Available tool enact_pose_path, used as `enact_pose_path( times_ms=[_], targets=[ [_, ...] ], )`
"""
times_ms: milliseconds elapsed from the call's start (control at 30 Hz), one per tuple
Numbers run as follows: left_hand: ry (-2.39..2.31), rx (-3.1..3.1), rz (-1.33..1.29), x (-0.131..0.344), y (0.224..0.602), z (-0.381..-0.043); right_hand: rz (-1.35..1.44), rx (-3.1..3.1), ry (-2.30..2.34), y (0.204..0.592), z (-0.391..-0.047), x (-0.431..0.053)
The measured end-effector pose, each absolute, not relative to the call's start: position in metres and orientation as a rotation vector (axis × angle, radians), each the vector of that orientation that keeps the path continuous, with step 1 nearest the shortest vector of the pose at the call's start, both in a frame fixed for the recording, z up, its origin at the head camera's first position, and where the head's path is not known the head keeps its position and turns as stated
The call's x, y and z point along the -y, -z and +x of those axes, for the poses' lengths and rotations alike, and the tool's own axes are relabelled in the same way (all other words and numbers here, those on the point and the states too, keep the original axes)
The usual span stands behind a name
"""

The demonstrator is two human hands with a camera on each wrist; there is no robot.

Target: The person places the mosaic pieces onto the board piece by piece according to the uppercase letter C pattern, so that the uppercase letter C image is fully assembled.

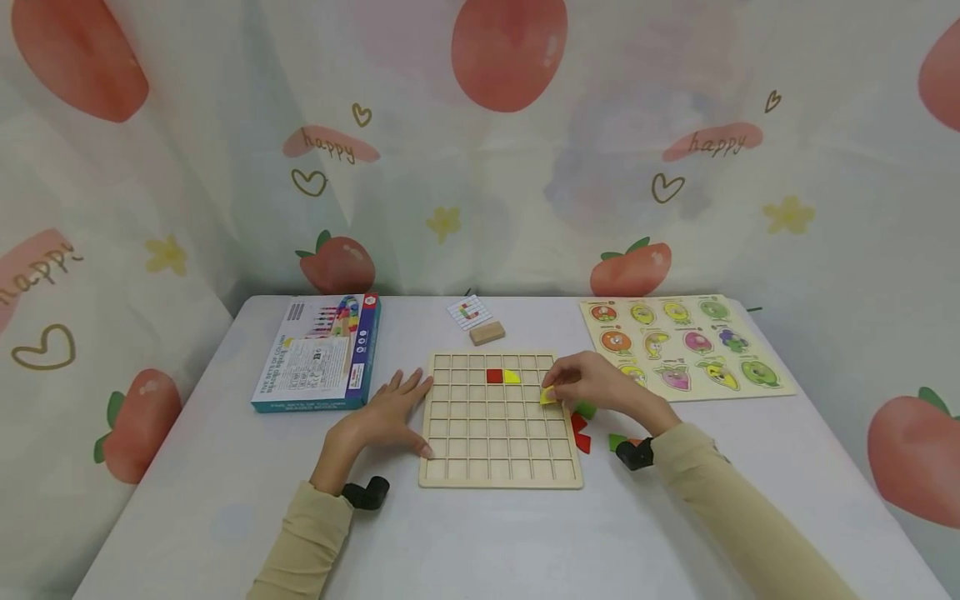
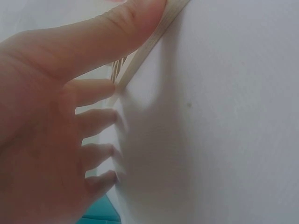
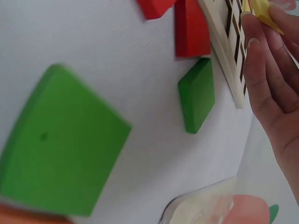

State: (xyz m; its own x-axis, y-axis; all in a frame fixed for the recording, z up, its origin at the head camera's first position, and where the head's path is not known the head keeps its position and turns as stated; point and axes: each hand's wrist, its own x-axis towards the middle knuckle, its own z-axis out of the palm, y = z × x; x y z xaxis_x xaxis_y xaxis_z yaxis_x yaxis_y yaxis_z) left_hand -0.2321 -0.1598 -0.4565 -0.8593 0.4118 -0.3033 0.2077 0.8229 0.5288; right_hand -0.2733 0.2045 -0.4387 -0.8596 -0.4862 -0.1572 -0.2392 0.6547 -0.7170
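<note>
Two khaki cloth sleeves (image 1: pixel 307 537) lie nearest the camera, running from your side of the white worktop (image 1: pixel 465 542) towards a pale wooden board with a square grid (image 1: pixel 498 483). Your right hand (image 1: pixel 592 383) pinches a small, flat yellow piece with a pointed corner (image 3: pixel 264 15) over the board's right side; your fingers cover too much to tell its long axis. By the look of it, your move turns on where that piece lies from the pair already laid: to the right of them and slightly nearer you. Your right hand is the closer one to that pair, a red square tile (image 1: pixel 495 376) and a yellow rounded tile (image 1: pixel 512 377) side by side in the second row from the far edge. Your left hand (image 1: pixel 386 419) holds nothing, fingers spread, thumb touching the board's left edge

Count, to the right of the board: two red angular pieces (image 3: pixel 191 28), two green four-sided pieces (image 3: pixel 198 95) and one orange piece (image 3: pixel 28 216), mostly hidden. Farther off you have one boxed set, one pattern card, one plain wooden block and one fruit puzzle board
</note>
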Motion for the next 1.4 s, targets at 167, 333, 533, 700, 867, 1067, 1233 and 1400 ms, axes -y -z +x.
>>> enact_pose_path(
  times_ms=[167,333,533,700,867,1067,1233,1400],
  targets=[
    [-0.692,-2.591,0.463,0.16,0.458,-0.233,-0.594,-2.559,1.017,0.437,-0.281,-0.193],
    [-0.686,-2.589,0.466,0.16,0.458,-0.233,-0.62,-2.56,1.03,0.436,-0.289,-0.181],
    [-0.686,-2.586,0.464,0.16,0.458,-0.234,-0.605,-2.582,1.017,0.437,-0.299,-0.165],
    [-0.684,-2.592,0.474,0.161,0.459,-0.235,-0.607,-2.589,1.028,0.438,-0.307,-0.151],
    [-0.688,-2.598,0.472,0.162,0.459,-0.235,-0.647,-2.572,1.066,0.44,-0.315,-0.137],
    [-0.689,-2.596,0.465,0.162,0.458,-0.235,-0.667,-2.573,1.074,0.446,-0.32,-0.125],
    [-0.68,-2.588,0.453,0.162,0.458,-0.235,-0.64,-2.595,1.068,0.446,-0.321,-0.116],
    [-0.669,-2.587,0.453,0.161,0.457,-0.234,-0.658,-2.591,1.048,0.447,-0.323,-0.108]
  ],
)
